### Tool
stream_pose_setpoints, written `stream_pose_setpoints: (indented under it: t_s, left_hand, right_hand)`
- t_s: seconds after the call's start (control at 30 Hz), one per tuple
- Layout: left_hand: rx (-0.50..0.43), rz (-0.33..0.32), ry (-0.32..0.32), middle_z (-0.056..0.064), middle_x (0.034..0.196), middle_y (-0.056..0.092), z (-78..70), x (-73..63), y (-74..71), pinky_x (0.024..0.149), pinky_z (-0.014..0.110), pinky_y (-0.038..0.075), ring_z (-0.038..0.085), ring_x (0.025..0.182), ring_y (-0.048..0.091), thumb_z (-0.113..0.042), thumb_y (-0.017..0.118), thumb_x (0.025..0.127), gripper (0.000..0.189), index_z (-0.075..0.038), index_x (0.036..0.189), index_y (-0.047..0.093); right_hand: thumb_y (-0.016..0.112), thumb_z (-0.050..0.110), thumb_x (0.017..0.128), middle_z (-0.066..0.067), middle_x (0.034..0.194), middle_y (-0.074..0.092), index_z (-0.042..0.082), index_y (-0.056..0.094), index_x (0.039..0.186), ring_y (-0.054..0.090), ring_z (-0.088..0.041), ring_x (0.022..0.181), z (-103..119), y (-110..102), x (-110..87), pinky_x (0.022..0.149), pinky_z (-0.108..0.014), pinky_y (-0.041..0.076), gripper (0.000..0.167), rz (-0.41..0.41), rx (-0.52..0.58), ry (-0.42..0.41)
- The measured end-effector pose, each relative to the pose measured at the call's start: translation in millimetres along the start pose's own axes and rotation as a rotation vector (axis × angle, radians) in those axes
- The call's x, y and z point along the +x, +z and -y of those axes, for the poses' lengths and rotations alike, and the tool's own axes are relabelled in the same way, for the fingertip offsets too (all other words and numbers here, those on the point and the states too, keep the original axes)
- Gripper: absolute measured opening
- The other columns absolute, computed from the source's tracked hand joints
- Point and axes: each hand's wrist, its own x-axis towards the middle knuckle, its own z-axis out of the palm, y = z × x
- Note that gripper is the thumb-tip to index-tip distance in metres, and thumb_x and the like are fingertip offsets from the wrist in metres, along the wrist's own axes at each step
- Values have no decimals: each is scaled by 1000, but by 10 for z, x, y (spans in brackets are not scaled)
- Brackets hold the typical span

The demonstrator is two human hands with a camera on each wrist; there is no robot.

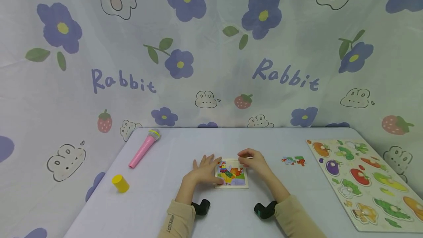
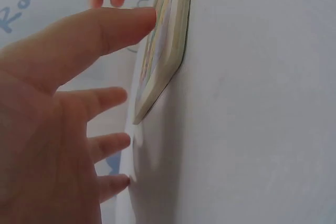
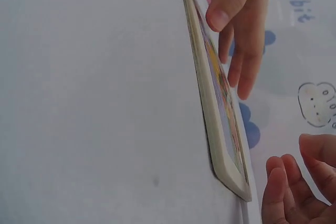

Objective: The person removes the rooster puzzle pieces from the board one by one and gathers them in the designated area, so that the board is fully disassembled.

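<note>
While the left hand [image 1: 200, 173] flanks one side, a rooster puzzle [image 1: 235, 181] lies on the bench [image 1: 148, 205] with the right hand [image 1: 256, 162] at the other.
At far left is a yellow cylinder [image 1: 120, 183], and a pink microphone [image 1: 143, 150] lies beyond it, head pointing away. Next, the left hand has its fingers spread apart, the index finger near the puzzle's upper left corner and the thumb over its lower left; whether it presses down I cannot tell. The pale-framed puzzle lies flat, picture up. The right hand, at the upper right corner, has bent fingers, their tips apart from the thumb. Farther right, small colourful pieces [image 1: 299, 161] lie loose, well apart from the puzzle, then a large board [image 1: 367, 193] of vegetable shapes.
</note>
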Motion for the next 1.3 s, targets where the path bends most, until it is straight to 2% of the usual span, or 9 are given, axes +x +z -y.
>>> stream_pose_setpoints:
  t_s: [0.3, 0.6, 0.7, 0.87, 0.93, 1.07, 1.3]
  left_hand:
    - [12, 0, 6, 16, 150, 23, 32, 16, 22, 101, 70, 0, 43, 138, 10, -40, 71, 75, 75, -14, 139, 41]
    - [22, 0, 14, 16, 149, 24, 45, 23, 22, 100, 70, 1, 43, 137, 11, -38, 71, 74, 75, -14, 138, 41]
    - [16, 3, 14, 16, 150, 23, 40, 19, 20, 100, 70, 1, 43, 138, 10, -38, 71, 75, 75, -14, 139, 41]
    - [1, 5, 13, 17, 150, 22, 30, 8, 7, 101, 70, 0, 43, 138, 9, -38, 71, 75, 76, -14, 140, 39]
    - [0, 4, 15, 17, 150, 22, 31, 7, 5, 101, 70, 0, 44, 138, 9, -38, 72, 75, 78, -13, 140, 38]
    - [1, 4, 9, 17, 150, 22, 39, 13, 5, 101, 69, 0, 43, 138, 9, -39, 71, 75, 81, -10, 142, 35]
    - [-5, 0, 9, 16, 150, 22, 71, 29, 22, 101, 70, 0, 43, 138, 10, -40, 72, 74, 81, -10, 140, 37]
  right_hand:
    - [63, 5, 85, -7, 91, 62, -2, 63, 100, 59, -17, 75, 9, 118, 11, 68, -30, 54, 17, 23, -39, -11]
    - [66, 6, 83, -3, 86, 64, 5, 66, 92, 59, -17, 80, 30, 266, 37, 68, -29, 53, 10, 101, -199, -91]
    - [67, 8, 82, -1, 83, 62, 7, 67, 89, 57, -15, 79, 52, 316, 31, 69, -29, 51, 7, 113, -313, -131]
    - [73, 18, 77, 1, 74, 54, 12, 70, 81, 48, -14, 71, 94, 389, 13, 63, -28, 41, 8, 88, -628, -234]
    - [75, 20, 75, 1, 74, 53, 13, 70, 79, 46, -15, 70, 102, 412, 9, 62, -28, 40, 10, 79, -689, -254]
    - [77, 21, 73, 1, 74, 53, 13, 69, 78, 46, -14, 71, 107, 439, 9, 63, -28, 40, 13, 81, -707, -259]
    - [77, 19, 73, 1, 73, 50, 11, 67, 80, 44, -14, 69, 83, 450, 35, 61, -27, 38, 15, 94, -671, -244]
